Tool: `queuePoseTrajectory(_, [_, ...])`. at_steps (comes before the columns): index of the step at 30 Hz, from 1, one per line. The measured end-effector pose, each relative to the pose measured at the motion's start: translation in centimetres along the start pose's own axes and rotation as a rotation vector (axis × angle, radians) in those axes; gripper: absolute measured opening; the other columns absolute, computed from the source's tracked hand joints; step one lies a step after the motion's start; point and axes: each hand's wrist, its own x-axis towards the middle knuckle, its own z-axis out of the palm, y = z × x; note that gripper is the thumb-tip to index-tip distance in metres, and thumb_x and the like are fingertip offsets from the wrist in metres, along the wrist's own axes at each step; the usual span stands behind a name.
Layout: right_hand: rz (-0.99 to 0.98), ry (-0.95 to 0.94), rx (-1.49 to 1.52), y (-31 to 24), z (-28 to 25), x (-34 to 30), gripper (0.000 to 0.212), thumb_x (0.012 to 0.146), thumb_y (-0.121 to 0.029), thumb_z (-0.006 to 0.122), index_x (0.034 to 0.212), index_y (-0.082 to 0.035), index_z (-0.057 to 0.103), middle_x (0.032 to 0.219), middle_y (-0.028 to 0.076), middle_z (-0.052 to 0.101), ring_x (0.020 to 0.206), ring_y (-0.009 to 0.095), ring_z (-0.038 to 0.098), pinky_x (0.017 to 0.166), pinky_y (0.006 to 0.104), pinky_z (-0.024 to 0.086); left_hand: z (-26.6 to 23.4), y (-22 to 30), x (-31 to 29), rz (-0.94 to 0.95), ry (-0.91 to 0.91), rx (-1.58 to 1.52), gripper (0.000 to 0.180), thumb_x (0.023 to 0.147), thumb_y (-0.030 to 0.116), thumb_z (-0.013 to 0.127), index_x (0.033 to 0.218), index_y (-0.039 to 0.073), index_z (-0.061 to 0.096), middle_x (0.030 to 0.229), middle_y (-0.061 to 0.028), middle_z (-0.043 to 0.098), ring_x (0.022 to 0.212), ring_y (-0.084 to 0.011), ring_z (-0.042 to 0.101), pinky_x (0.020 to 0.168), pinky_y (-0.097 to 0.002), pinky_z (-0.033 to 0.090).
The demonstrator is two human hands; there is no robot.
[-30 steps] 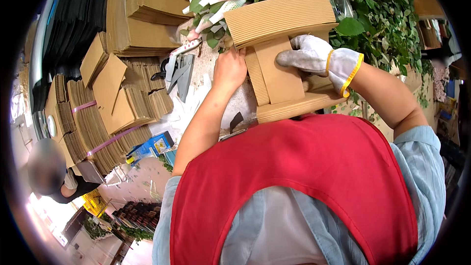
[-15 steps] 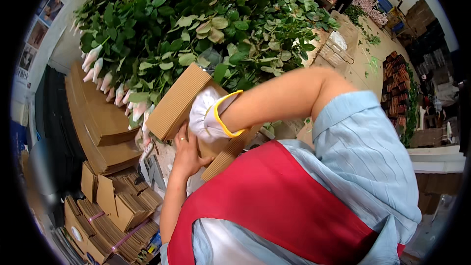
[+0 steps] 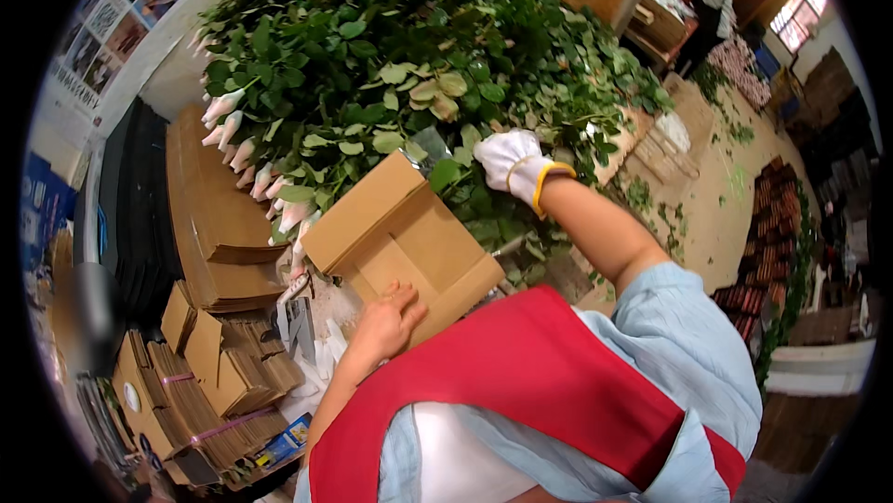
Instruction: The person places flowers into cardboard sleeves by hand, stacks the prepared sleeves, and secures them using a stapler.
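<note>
In front of me sits a folded piece of brown cardboard (image 3: 437, 252), bent up along its sides like a shallow open tray. My bare left hand (image 3: 386, 319) lies against its near left part, fingers stretched out over the board. Beyond its far right side is my right hand (image 3: 514, 163) in a white glove with a yellow cuff. Its fingers look curled at the edge of a heap of leafy stems (image 3: 372, 66); what they hold, if anything, is hidden. Pale pink flower heads in white sleeves (image 3: 242, 151) stick out at the heap's left side.
Flat cardboard stacks (image 3: 209, 214) and folded boxes (image 3: 228, 363) stand at the left, beside black sheets (image 3: 139, 196). A wire-framed carton (image 3: 665, 145) lies on the floor at the right. Another person (image 3: 712, 0) stands at the far right by a bench.
My gloved right hand has moved away from the cardboard, toward the leaves at the far right. The cardboard lies more opened to view, with my left hand resting on it.
</note>
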Motion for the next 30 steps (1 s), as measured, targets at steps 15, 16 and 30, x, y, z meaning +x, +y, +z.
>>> queuePoseTrajectory(15, [-0.426, 0.502, 0.391, -3.3, -4.0, 6.6, 0.034, 0.073, -0.014, 0.06, 0.106, -0.008, 0.061, 0.093, 0.012, 0.065, 0.083, 0.028, 0.064, 0.077, 0.0384, 0.054, 0.8, 2.6, -0.7, -0.062, -0.154, 0.224, 0.046, 0.081, 0.026, 0.063, 0.119, 0.002, 0.057, 0.142, -0.0212, 0.04, 0.136, -0.0362, 0.031, 0.105, -0.0406, 0.039])
queuePoseTrajectory(16, [-0.444, 0.486, 0.024, -6.2, -6.2, 7.1, 0.033, 0.071, -0.011, 0.061, 0.104, -0.008, 0.062, 0.089, 0.012, 0.065, 0.081, 0.029, 0.064, 0.078, 0.0386, 0.054, 1.1, 2.2, -1.0, -0.078, -0.147, 0.225, 0.045, 0.082, 0.028, 0.061, 0.12, 0.004, 0.057, 0.142, -0.0197, 0.039, 0.137, -0.0354, 0.03, 0.105, -0.0401, 0.039])
queuePoseTrajectory(30, [-0.4, 0.825, 0.103, -10.3, -15.5, 14.0, 0.023, 0.08, -0.008, 0.052, 0.1, -0.01, 0.062, 0.094, 0.01, 0.064, 0.091, 0.028, 0.063, 0.079, 0.0408, 0.052, 1.5, 0.8, -0.7, -0.015, -0.083, 0.244, 0.041, 0.083, 0.028, 0.059, 0.117, 0.006, 0.06, 0.141, -0.0197, 0.042, 0.135, -0.0358, 0.034, 0.105, -0.0387, 0.038])
